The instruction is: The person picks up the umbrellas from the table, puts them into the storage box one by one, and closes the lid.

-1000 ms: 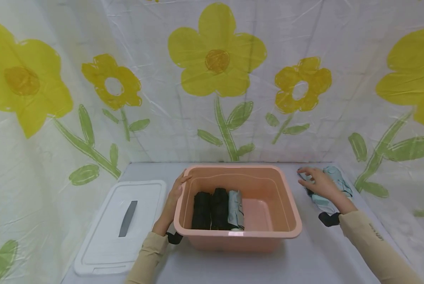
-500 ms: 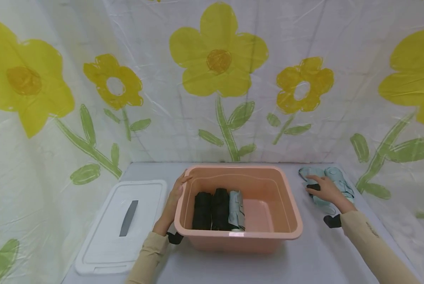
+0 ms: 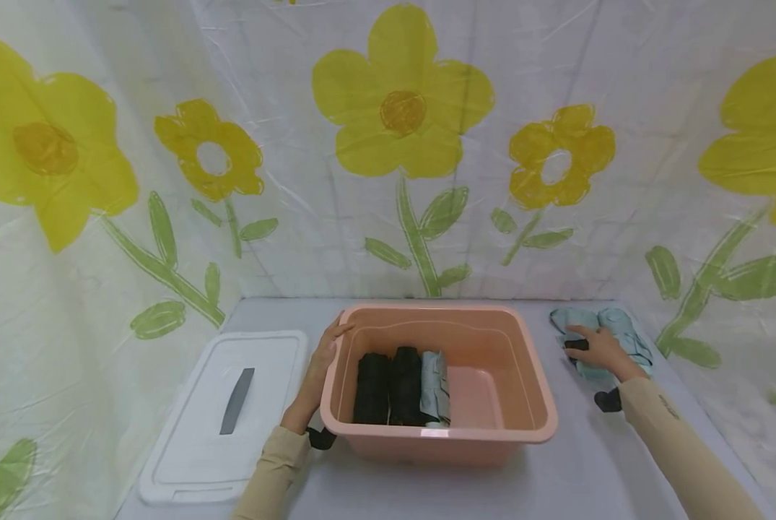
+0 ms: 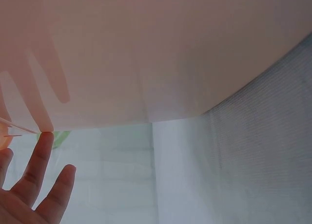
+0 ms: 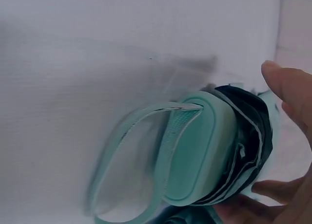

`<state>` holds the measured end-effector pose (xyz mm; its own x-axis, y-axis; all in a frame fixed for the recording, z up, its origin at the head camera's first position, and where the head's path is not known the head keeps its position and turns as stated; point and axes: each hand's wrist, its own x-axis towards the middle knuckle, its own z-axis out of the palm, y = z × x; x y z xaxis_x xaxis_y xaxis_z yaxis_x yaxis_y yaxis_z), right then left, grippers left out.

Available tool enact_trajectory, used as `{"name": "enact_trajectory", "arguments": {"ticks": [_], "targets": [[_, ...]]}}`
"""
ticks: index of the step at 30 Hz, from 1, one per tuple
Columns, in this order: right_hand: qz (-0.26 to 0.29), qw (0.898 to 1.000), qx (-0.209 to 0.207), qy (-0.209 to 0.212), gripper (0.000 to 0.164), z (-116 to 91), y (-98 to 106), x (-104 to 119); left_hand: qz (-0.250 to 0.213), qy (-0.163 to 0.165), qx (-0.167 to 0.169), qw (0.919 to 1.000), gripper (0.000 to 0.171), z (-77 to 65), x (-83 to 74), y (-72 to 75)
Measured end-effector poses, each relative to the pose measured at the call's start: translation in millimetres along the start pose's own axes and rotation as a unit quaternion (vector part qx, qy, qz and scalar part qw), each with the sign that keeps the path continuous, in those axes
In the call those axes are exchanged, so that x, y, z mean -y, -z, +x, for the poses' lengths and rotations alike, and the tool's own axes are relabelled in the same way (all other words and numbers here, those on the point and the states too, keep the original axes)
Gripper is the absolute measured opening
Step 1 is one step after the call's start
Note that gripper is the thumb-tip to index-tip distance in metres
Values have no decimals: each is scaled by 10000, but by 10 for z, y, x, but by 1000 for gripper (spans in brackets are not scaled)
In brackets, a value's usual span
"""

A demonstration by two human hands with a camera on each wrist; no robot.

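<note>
Two mint-green folded umbrellas lie at the back right, a left umbrella [image 3: 574,318] and a right umbrella [image 3: 624,334]. My right hand [image 3: 602,350] reaches over the left one, thumb and fingers spread on either side of its folded canopy. In the right wrist view, its mint handle [image 5: 195,156] with a strap loop [image 5: 109,156] points away from the hand, and a gap shows between thumb and cloth. My left hand [image 3: 323,357] rests on the left rim of a pink bin [image 3: 439,433], its fingers fairly straight; in the left wrist view a fingertip touches the bin wall [image 4: 122,63].
Inside the bin, two black folded umbrellas [image 3: 388,390] and a pale blue-green umbrella [image 3: 434,386] stand side by side at the left. A white lid [image 3: 193,433] with a grey handle [image 3: 237,401] lies left of the bin. A flowered curtain [image 3: 284,253] hangs behind the table.
My right hand has come down and slightly right onto the left mint umbrella, with the fingers now around its dark fold. The left hand stays at the bin's rim.
</note>
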<state>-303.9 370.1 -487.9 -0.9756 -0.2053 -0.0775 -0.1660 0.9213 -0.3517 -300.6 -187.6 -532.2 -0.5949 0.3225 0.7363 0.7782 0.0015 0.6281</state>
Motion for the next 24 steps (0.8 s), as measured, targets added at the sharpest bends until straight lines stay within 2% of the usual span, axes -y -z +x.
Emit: {"name": "enact_trajectory", "arguments": {"ticks": [1, 4, 7, 8, 11, 12, 13, 14, 15, 16, 17, 18, 19, 20, 21, 23, 24], "targets": [[22, 10000, 80, -35, 61, 12, 0, -5, -5, 71, 20, 10000, 45, -39, 79, 15], [105, 9991, 363, -212, 64, 55, 13, -21, 290, -913, 143, 9953, 46, -176, 908, 158], [134, 9975, 597, -364, 66, 106, 27, -46, 413, -652, 145, 9969, 46, -297, 1251, 209], [141, 9970, 655, -381, 66, 118, 33, -51, 369, -657, 156, 9970, 48, -321, 1342, 219], [168, 9955, 794, -496, 67, 144, 45, -61, 176, -794, 274, 9963, 51, -357, 1605, 252], [169, 9951, 825, -522, 66, 152, 46, -64, 247, -1116, 315, 9929, 53, -397, 1855, 294], [158, 9947, 846, -559, 66, 156, 48, -59, 187, -1259, 308, 9914, 53, -396, 1925, 297], [135, 9944, 863, -595, 65, 160, 50, -53, 145, -1353, 302, 9902, 51, -381, 1911, 288], [112, 9939, 886, -651, 65, 167, 51, -47, 107, -1098, 261, 9936, 50, -356, 1683, 251], [82, 9933, 915, -704, 64, 174, 52, -39, 120, -839, 178, 9962, 52, -348, 1519, 220], [39, 9928, 931, -749, 64, 180, 57, -27, 29, -391, 114, 9992, 51, -342, 1312, 186], [-3, 9922, 955, -806, 64, 185, 64, -11, -26, -347, 48, 9994, 49, -337, 1206, 164], [-40, 9915, 977, -859, 64, 193, 72, 5, -46, -487, 41, 9988, 48, -316, 1179, 160], [-82, 9911, 986, -893, 63, 202, 80, 19, -42, -212, 10, 9998, 49, -334, 1110, 158], [-138, 9905, 1002, -936, 63, 212, 89, 34, 2, -102, 4, 9999, 50, -370, 1193, 182], [-254, 9900, 992, -975, 60, 233, 104, 69, 94, -527, 78, 9985, 52, -521, 1887, 310], [-308, 9897, 972, -1008, 59, 242, 109, 86, 254, -800, 91, 9964, 58, -614, 2301, 389]]}}
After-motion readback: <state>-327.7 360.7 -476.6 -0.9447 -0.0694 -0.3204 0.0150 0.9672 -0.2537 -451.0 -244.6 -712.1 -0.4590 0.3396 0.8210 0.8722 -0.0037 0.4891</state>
